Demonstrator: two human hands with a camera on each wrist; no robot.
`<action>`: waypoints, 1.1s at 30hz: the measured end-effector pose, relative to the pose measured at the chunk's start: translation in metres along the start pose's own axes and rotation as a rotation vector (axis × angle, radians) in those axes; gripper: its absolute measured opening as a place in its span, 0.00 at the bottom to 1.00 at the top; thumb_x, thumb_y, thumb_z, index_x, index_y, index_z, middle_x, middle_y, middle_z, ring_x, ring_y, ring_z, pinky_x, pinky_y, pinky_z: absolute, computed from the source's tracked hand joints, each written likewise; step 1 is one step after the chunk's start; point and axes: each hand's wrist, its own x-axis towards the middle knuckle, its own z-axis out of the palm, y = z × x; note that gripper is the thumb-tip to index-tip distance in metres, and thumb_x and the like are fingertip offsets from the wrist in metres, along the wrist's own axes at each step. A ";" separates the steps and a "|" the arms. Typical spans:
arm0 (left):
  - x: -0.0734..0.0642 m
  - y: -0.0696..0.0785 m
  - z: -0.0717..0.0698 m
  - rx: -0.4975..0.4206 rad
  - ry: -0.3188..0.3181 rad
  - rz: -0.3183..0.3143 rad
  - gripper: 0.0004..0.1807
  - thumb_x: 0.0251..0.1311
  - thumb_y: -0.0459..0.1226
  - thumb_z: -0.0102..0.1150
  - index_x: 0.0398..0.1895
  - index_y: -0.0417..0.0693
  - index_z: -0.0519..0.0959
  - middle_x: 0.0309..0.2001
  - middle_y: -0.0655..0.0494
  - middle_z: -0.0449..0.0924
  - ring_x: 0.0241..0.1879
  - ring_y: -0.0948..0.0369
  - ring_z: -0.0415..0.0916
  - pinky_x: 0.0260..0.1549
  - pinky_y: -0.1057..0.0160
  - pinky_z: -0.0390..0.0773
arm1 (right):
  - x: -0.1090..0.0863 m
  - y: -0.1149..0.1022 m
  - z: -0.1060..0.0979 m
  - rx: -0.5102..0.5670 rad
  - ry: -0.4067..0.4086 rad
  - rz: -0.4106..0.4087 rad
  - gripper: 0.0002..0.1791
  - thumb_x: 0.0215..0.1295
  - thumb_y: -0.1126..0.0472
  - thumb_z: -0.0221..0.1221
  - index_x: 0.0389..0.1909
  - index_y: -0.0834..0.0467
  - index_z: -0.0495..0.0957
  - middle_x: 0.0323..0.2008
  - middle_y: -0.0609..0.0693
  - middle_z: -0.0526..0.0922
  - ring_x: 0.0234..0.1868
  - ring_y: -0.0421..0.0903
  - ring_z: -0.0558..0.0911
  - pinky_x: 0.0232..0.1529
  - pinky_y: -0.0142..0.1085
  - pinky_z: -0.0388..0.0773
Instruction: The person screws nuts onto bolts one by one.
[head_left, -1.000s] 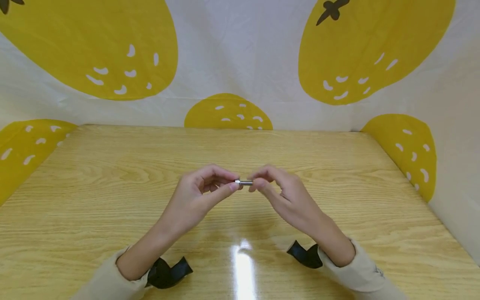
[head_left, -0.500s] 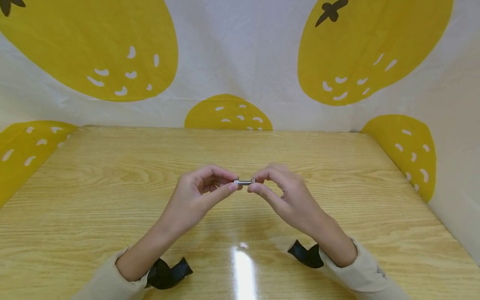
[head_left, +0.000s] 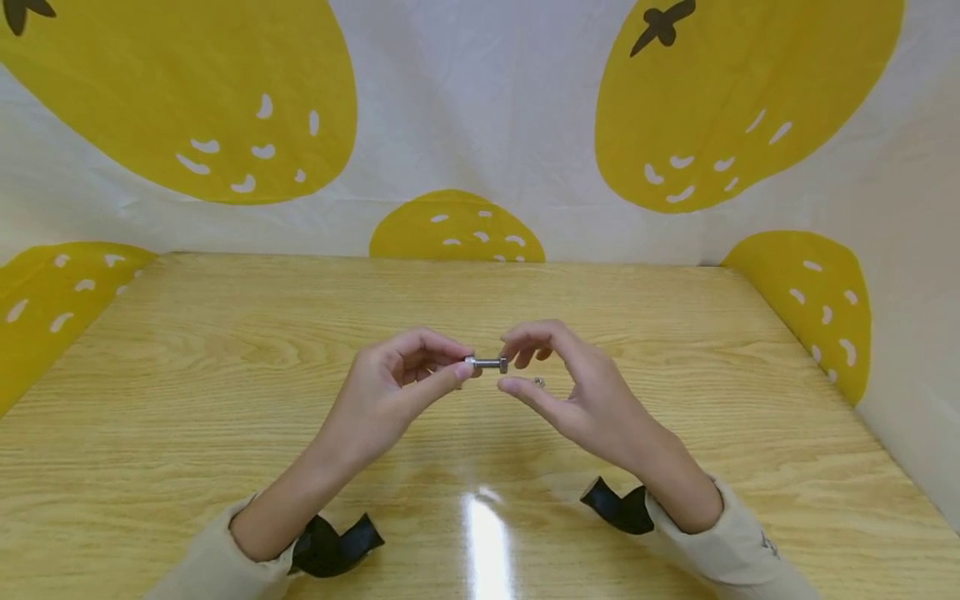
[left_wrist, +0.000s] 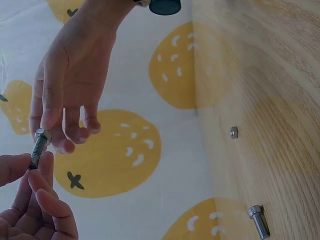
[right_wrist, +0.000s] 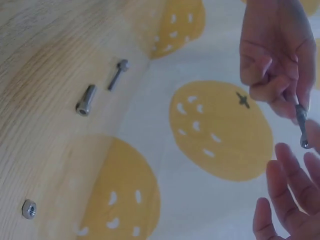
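In the head view my left hand [head_left: 401, 379] pinches a small silver bolt [head_left: 489, 363] by its head end, between thumb and fingers. The bolt lies level, its shank pointing right, raised above the table. A hex nut [left_wrist: 43, 134] sits at the shank's far end, with bare thread showing between it and the left fingertips in the left wrist view. My right hand [head_left: 573, 387] is beside that end, its thumb below and fingers above, parted around the nut. In the right wrist view its fingers [right_wrist: 282, 185] are spread. The bolt's head is mostly hidden by the left fingertips.
On the wood-grain table [head_left: 262, 333] lie a loose nut [right_wrist: 29, 209], a bolt [right_wrist: 86, 101] and another, thinner-looking bolt [right_wrist: 118, 74]. A white cloth [head_left: 472, 100] with yellow fruit prints stands behind the table and along its sides. Black curved wrist pieces [head_left: 617, 506] jut from the sleeves.
My right thumb and fingers have parted from the bolt's end and moved slightly right, uncovering the nut there. The left hand keeps its pinch and has barely moved.
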 end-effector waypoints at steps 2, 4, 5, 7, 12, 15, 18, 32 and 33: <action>0.000 0.000 0.000 -0.011 -0.001 0.003 0.08 0.59 0.37 0.61 0.40 0.45 0.80 0.38 0.53 0.82 0.33 0.59 0.78 0.32 0.66 0.79 | 0.000 0.000 0.000 -0.014 0.020 -0.060 0.17 0.56 0.69 0.63 0.46 0.59 0.72 0.40 0.47 0.80 0.40 0.40 0.76 0.42 0.33 0.73; 0.001 0.001 -0.001 -0.014 -0.005 0.005 0.08 0.58 0.37 0.61 0.40 0.45 0.80 0.38 0.53 0.82 0.33 0.59 0.79 0.32 0.66 0.79 | 0.001 0.001 0.000 -0.020 0.030 -0.092 0.16 0.55 0.71 0.63 0.44 0.60 0.73 0.40 0.47 0.80 0.40 0.41 0.76 0.42 0.33 0.74; 0.001 0.001 -0.001 -0.014 -0.006 0.006 0.08 0.58 0.37 0.61 0.40 0.45 0.80 0.38 0.53 0.82 0.32 0.59 0.79 0.32 0.66 0.79 | 0.001 0.002 0.001 -0.022 0.032 -0.100 0.15 0.55 0.71 0.62 0.43 0.60 0.74 0.39 0.47 0.80 0.40 0.41 0.76 0.42 0.33 0.73; 0.001 0.001 -0.001 -0.009 -0.010 0.009 0.08 0.58 0.37 0.61 0.40 0.45 0.79 0.38 0.53 0.82 0.32 0.59 0.78 0.31 0.66 0.78 | 0.000 0.002 0.002 -0.022 0.034 -0.102 0.13 0.56 0.70 0.62 0.42 0.60 0.74 0.39 0.47 0.80 0.39 0.40 0.75 0.42 0.33 0.73; 0.000 0.001 0.000 0.006 -0.011 0.013 0.08 0.58 0.37 0.62 0.39 0.45 0.79 0.37 0.53 0.81 0.32 0.60 0.78 0.30 0.66 0.77 | -0.001 0.003 0.005 -0.005 0.023 -0.073 0.06 0.63 0.65 0.57 0.41 0.59 0.75 0.36 0.46 0.79 0.37 0.39 0.74 0.41 0.34 0.73; 0.000 0.001 0.000 0.016 -0.008 0.011 0.08 0.58 0.37 0.62 0.39 0.46 0.80 0.36 0.54 0.81 0.32 0.60 0.77 0.29 0.67 0.77 | -0.002 0.002 0.007 0.004 0.009 -0.027 0.05 0.68 0.62 0.53 0.38 0.58 0.75 0.34 0.45 0.79 0.36 0.38 0.74 0.40 0.34 0.73; 0.000 0.001 0.001 0.023 -0.005 0.006 0.07 0.57 0.37 0.62 0.39 0.46 0.80 0.36 0.54 0.81 0.31 0.60 0.77 0.27 0.67 0.76 | -0.001 0.000 0.011 0.013 -0.008 0.055 0.10 0.71 0.59 0.48 0.34 0.57 0.76 0.32 0.44 0.80 0.36 0.38 0.75 0.39 0.34 0.73; 0.001 -0.001 0.000 0.053 0.008 -0.013 0.08 0.58 0.40 0.61 0.39 0.49 0.80 0.36 0.56 0.82 0.31 0.60 0.77 0.27 0.67 0.75 | 0.000 0.000 0.005 -0.004 -0.009 0.049 0.19 0.56 0.63 0.64 0.48 0.57 0.71 0.40 0.45 0.80 0.40 0.38 0.76 0.41 0.33 0.72; 0.001 -0.002 0.000 0.050 0.007 -0.011 0.08 0.58 0.40 0.61 0.39 0.48 0.80 0.36 0.56 0.82 0.31 0.60 0.77 0.27 0.66 0.76 | 0.000 0.000 0.005 -0.010 0.005 0.021 0.18 0.55 0.66 0.65 0.46 0.58 0.72 0.39 0.46 0.80 0.40 0.39 0.76 0.40 0.32 0.73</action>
